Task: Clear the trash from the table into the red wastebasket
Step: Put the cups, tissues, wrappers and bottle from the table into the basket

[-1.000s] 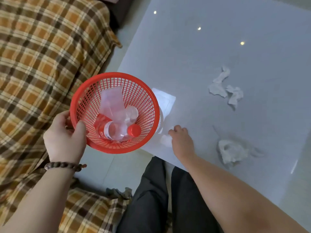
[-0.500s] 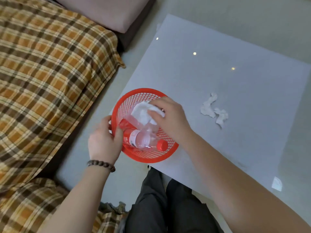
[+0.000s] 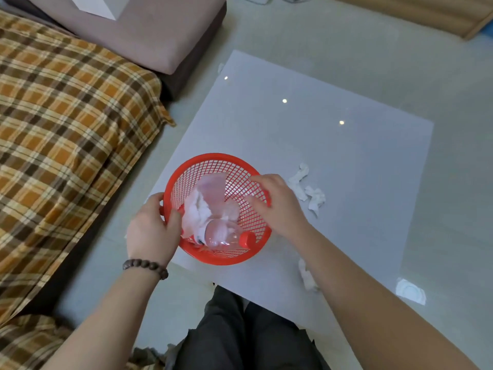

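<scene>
Tissue (image 3: 197,212) dropped; our left hand (image 3: 152,231) grips the wastebasket (image 3: 234,252), right hand (image 3: 277,206) empty; next, scraps (image 3: 306,190) at three o'clock.

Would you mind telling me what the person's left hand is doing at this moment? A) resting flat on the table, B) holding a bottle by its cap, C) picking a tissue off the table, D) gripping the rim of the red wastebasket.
D: the left hand is closed on the near-left rim of the red wastebasket, thumb hooked inside the mesh.
</scene>
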